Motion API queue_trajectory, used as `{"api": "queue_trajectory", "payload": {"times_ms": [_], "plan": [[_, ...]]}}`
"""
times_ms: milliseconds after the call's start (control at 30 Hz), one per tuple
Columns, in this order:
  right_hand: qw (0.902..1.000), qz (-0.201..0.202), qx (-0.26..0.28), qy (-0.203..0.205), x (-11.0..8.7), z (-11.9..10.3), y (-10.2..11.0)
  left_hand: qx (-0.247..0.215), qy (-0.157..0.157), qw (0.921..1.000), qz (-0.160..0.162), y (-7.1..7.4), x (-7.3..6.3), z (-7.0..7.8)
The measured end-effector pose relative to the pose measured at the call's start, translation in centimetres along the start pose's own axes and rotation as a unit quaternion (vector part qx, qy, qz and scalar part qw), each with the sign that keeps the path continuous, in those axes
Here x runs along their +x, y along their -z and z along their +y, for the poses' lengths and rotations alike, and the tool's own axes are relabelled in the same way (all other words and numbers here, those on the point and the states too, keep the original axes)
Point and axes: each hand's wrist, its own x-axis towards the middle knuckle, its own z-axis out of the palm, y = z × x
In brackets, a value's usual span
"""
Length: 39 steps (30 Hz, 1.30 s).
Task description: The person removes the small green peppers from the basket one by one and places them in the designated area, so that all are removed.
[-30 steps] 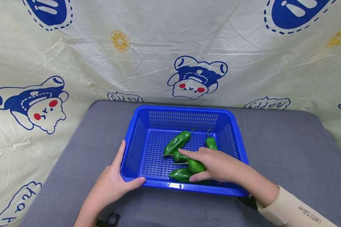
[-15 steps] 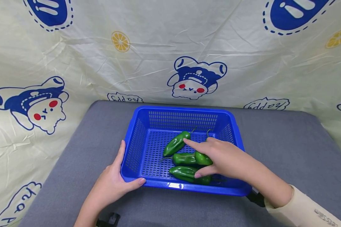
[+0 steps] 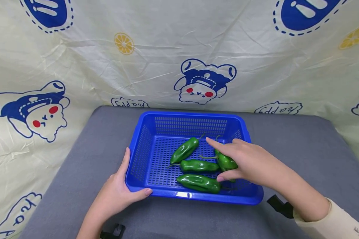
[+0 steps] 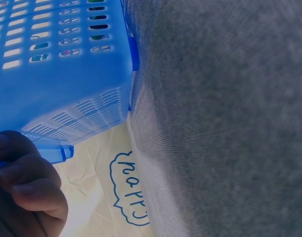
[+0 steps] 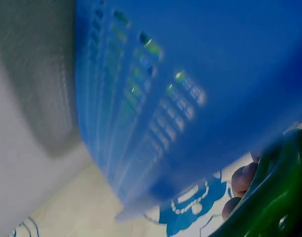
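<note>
A blue plastic basket [image 3: 194, 196] holds several glossy green peppers. My left hand [image 3: 115, 191] grips its near left corner, thumb over the front rim and fingers along the left side; in the left wrist view, curled fingers [image 4: 39, 195] show by the rim. My right hand [image 3: 254, 162] holds a green pepper [image 3: 226, 162] over the basket's right part, its stem pointing left. That pepper [image 5: 274, 197] looms large in the right wrist view. Other peppers lie on the basket floor: one slanted [image 3: 184, 151], one in the middle [image 3: 198, 166], one at the front [image 3: 198, 183]. Another is mostly hidden behind the right hand.
The basket stands on a grey cloth-covered table [image 3: 296, 149]. A pale printed curtain [image 3: 155, 76] hangs behind and at the left side. Black straps [image 3: 279, 205] show near the wrists.
My right hand has moved right with the pepper, uncovering the middle and front peppers. The left hand stays on the basket corner.
</note>
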Motion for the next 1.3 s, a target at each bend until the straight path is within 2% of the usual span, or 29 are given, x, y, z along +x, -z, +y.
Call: {"api": "queue_trajectory", "payload": {"times_ms": [100,333,533,767,1100,1300], "plan": [[0.9998,0.007,-0.006,-0.015,-0.4,0.7,0.5,-0.008,0.000,1.0000,-0.001,0.0,0.0,-0.1],[0.9975,0.016,-0.020,-0.066,-1.8,2.8,1.3,-0.059,-0.025,0.9979,-0.003,-0.3,0.1,-0.5],[0.9943,0.036,-0.040,-0.093,-2.9,5.2,1.7,-0.061,-0.020,0.9979,-0.010,-0.2,0.1,-0.4],[0.9905,0.018,-0.021,-0.134,-3.4,7.8,1.4,-0.059,-0.024,0.9979,-0.009,0.0,0.1,-0.3],[0.9888,0.030,-0.020,-0.145,-4.9,11.3,0.2,-0.063,-0.031,0.9975,-0.002,-0.3,0.1,-0.4],[0.9887,0.014,-0.007,-0.149,-5.2,13.5,-1.3,-0.068,-0.027,0.9973,-0.003,-0.4,0.1,-0.4]]}}
